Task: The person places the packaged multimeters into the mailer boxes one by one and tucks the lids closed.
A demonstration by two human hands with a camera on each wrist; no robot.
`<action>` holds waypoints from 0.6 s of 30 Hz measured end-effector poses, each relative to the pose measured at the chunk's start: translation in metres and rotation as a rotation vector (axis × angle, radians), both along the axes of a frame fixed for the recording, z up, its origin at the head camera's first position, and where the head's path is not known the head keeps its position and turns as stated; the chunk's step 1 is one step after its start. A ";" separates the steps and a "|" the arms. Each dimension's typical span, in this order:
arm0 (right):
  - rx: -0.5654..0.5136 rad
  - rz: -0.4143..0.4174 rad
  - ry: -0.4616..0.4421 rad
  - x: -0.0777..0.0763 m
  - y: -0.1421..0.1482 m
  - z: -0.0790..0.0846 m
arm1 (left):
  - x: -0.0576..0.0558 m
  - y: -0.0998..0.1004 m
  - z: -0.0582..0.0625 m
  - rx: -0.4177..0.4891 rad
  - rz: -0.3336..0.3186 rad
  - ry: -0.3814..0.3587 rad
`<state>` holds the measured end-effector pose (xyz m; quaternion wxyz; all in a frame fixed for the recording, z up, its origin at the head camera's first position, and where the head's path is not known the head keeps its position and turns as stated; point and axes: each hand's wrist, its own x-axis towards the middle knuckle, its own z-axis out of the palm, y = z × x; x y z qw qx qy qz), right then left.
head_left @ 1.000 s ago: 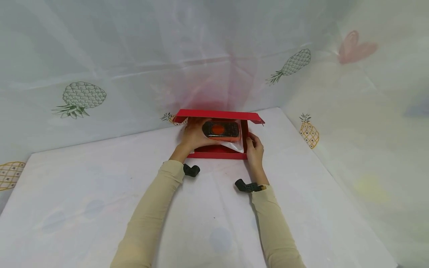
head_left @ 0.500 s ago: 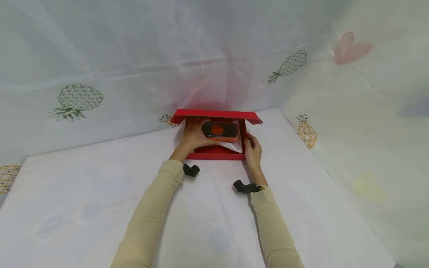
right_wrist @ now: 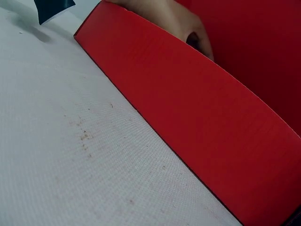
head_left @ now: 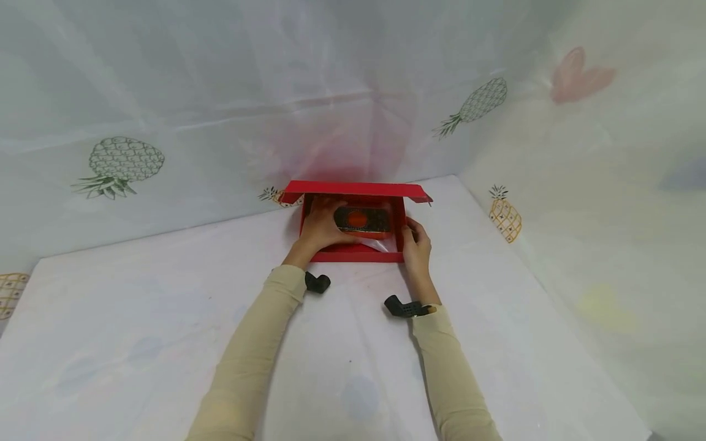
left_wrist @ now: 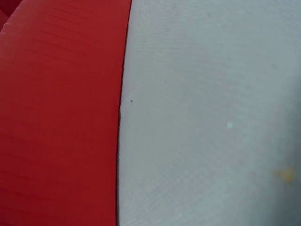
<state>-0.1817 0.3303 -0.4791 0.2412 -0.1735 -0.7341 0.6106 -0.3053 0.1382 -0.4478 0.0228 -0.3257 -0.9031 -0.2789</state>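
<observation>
In the head view a red cardboard box (head_left: pixel 358 257) stands at the back of the table with its lid (head_left: pixel 353 189) raised. My left hand (head_left: pixel 318 228) reaches inside and grips a dark, glossy rounded block (head_left: pixel 371 219) with an orange disc on its face and an orange underside. Clear plastic (head_left: pixel 380 244) shows below the block. At the box's right wall, my right hand (head_left: pixel 417 246) holds the edge between thumb and fingers. The right wrist view shows the left hand (right_wrist: pixel 174 19) behind the red front wall (right_wrist: pixel 183 103); the left wrist view has only the wall (left_wrist: pixel 61 117) and tablecloth.
A white cloth (head_left: pixel 165 318) covers the table. Behind it and to the right hang pale sheets printed with pineapples (head_left: pixel 127 159). Black camera mounts (head_left: pixel 405 307) sit on both wrists. Brown specks (right_wrist: pixel 83 135) dot the cloth in front of the box.
The left hand has moved slightly down and to the right with the block, which sits lower in the box. The right hand keeps its place on the box's right wall.
</observation>
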 end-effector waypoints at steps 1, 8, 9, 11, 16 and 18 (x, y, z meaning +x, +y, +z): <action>-0.001 -0.003 0.002 0.000 0.001 0.000 | 0.000 0.000 -0.001 -0.001 0.000 -0.001; -0.023 -0.002 -0.011 0.000 0.003 0.000 | -0.002 0.003 -0.001 -0.009 -0.003 -0.016; -0.023 0.000 -0.010 0.001 0.003 0.001 | -0.002 0.003 -0.001 -0.015 -0.001 -0.017; -0.024 0.001 -0.008 0.001 0.003 0.001 | -0.001 0.003 -0.001 -0.016 0.003 -0.019; -0.015 0.001 -0.021 0.001 0.001 0.002 | 0.000 0.002 -0.002 -0.012 0.002 -0.009; -0.015 -0.001 -0.025 0.001 0.000 0.002 | 0.000 0.002 -0.002 -0.015 -0.005 -0.002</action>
